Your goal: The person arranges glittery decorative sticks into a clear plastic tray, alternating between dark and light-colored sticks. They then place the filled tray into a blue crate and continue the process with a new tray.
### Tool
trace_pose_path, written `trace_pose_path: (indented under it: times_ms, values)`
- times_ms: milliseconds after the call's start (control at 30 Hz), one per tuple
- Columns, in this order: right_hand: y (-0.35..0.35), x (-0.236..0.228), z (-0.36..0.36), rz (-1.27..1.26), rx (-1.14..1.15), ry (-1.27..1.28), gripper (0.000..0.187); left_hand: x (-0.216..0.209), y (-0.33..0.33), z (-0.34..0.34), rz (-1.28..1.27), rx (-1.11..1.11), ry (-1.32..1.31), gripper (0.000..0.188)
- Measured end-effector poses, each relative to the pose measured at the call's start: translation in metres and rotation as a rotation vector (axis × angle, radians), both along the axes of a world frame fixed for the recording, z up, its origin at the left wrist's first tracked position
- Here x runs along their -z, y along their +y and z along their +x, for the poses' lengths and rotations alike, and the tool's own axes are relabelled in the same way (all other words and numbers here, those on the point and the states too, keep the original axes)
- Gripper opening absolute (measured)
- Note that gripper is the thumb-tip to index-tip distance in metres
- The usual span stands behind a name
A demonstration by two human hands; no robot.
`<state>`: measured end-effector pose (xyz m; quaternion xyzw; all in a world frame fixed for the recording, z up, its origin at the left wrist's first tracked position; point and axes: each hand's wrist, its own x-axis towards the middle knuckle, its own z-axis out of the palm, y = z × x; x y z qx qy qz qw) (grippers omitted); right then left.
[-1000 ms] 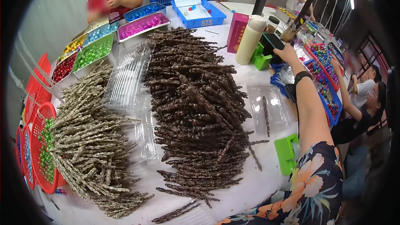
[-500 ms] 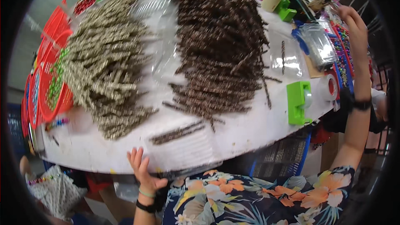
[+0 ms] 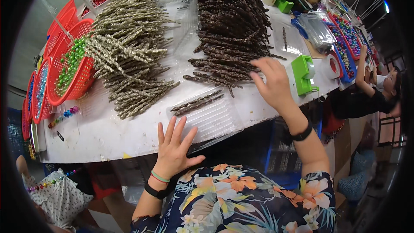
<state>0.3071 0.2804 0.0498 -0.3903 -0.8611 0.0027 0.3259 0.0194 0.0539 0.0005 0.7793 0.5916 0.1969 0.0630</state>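
My left hand [image 3: 173, 147] lies open with fingers spread at the table's front edge, its fingertips beside a clear ridged plastic tray [image 3: 215, 118]. A few dark brown glittery twisted sticks [image 3: 196, 103] rest at the tray's left part. Over the right front edge of a large pile of similar dark sticks [image 3: 233, 21] is my right hand [image 3: 274, 83], thumb and fingers apart. Nothing shows between them; whether the fingertips touch the pile I cannot tell. Left of that pile, a heap of pale gold twisted sticks [image 3: 131, 47] covers the table.
Red baskets [image 3: 51, 97] of coloured beads stand at the left. A green tape dispenser [image 3: 302, 77] and a white tape roll [image 3: 331, 65] sit at the right, near clear plastic packs [image 3: 317, 30] and bead trays [image 3: 345, 39]. Another person [image 3: 379, 90] is at the far right.
My right hand has come back from the bead trays at the far right to the dark pile. My left hand has moved forward and right, onto the tray's side. The view has shifted slightly.
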Motion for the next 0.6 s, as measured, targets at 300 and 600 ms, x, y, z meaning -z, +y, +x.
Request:
trace_pose_path:
  times_ms: [300,600]
  values:
    - [0.042,0.016,-0.029,0.054,-0.004,-0.068,0.007,0.001,0.01,-0.007,0.009,0.123,-0.095,0.066]
    - [-0.038,-0.014,-0.006,-0.159,0.019,0.259,0.01,0.003,0.002,-0.02,-0.004,0.212,-0.189,0.06]
